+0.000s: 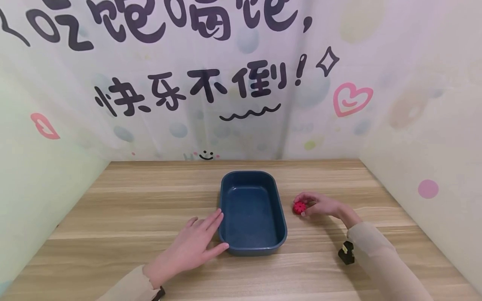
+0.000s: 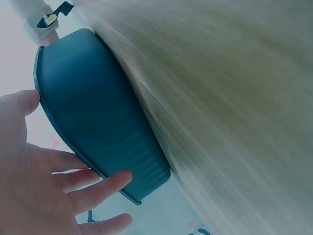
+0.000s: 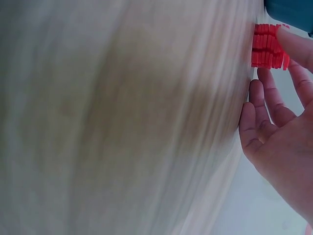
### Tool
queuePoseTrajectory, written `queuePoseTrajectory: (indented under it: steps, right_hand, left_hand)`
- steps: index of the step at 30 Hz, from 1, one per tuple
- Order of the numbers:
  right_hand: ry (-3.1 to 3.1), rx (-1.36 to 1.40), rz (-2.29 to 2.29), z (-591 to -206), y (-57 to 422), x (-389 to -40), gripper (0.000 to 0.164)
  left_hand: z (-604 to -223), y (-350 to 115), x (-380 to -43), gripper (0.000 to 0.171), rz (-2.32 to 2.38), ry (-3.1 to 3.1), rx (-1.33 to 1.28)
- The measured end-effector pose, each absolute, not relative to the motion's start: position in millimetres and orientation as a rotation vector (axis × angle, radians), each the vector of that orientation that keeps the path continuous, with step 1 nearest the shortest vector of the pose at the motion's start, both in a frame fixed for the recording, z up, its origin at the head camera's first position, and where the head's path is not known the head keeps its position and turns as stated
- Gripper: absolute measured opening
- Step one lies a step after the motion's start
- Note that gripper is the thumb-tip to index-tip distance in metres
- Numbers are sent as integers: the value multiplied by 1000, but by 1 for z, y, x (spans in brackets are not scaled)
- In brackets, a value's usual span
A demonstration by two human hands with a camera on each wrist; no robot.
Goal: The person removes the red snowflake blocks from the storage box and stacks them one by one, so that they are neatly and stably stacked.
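Note:
A dark blue rectangular tray (image 1: 253,249) with rounded corners stands on the wooden table, nothing inside it. My left hand (image 1: 190,244) rests against its left rim, fingers spread and fairly straight; from the left wrist view the same hand (image 2: 54,181) touches the edge of the tray (image 2: 93,98). To the right of the tray, my right hand (image 1: 320,205) pinches a small stack of red notched discs (image 1: 299,207) between thumb and fingers. Seen from the right wrist, the red stack (image 3: 268,46) stands on the tabletop, with the lower fingers of the hand (image 3: 283,132) curled near the surface.
The wooden table (image 1: 150,196) is bounded by a back wall (image 1: 169,125) with printed writing and by pale side walls at left and right. A black wrist strap piece (image 1: 346,253) hangs below the right sleeve.

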State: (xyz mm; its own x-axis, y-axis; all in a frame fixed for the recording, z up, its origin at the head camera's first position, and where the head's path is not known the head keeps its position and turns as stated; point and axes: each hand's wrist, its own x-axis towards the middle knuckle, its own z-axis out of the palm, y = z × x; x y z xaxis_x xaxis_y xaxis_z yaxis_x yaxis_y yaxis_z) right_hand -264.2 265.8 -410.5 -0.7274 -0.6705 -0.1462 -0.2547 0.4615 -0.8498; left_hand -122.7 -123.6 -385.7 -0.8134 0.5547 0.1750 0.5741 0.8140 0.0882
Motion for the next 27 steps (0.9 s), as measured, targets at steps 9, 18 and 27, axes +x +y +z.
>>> queuePoseTrajectory:
  steps: [9, 18, 27]
  right_hand:
    - [2247, -763, -1196, -409, 265, -264, 40]
    - [2251, -681, -1305, -405, 275, -256, 51]
    - [2803, -832, -1133, -395, 288, -243, 45]
  left_hand:
    - [-385, -124, -123, 75, -201, -2845, -892]
    - [-386, -123, -122, 74, -207, -2838, -885]
    - [-386, -132, -125, 68, -382, -2829, -873]
